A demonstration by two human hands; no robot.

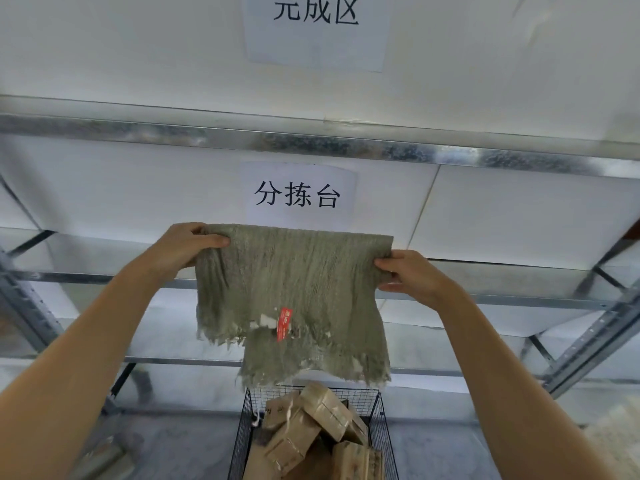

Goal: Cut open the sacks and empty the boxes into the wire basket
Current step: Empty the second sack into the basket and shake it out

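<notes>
A grey-green woven sack (294, 289) hangs upside down in front of me, its frayed cut mouth pointing down and a red tag near that edge. My left hand (183, 247) grips the sack's upper left corner. My right hand (412, 275) pinches its upper right corner. Directly below the sack stands a black wire basket (239, 441) holding several brown cardboard boxes (325, 414) piled at angles. The sack looks limp and flat.
A metal shelving rack (311, 140) with white panels fills the background, with diagonal braces at the left and right. Two paper signs with Chinese writing (298, 194) hang on it. Something brownish lies on the floor at the lower left (104, 459).
</notes>
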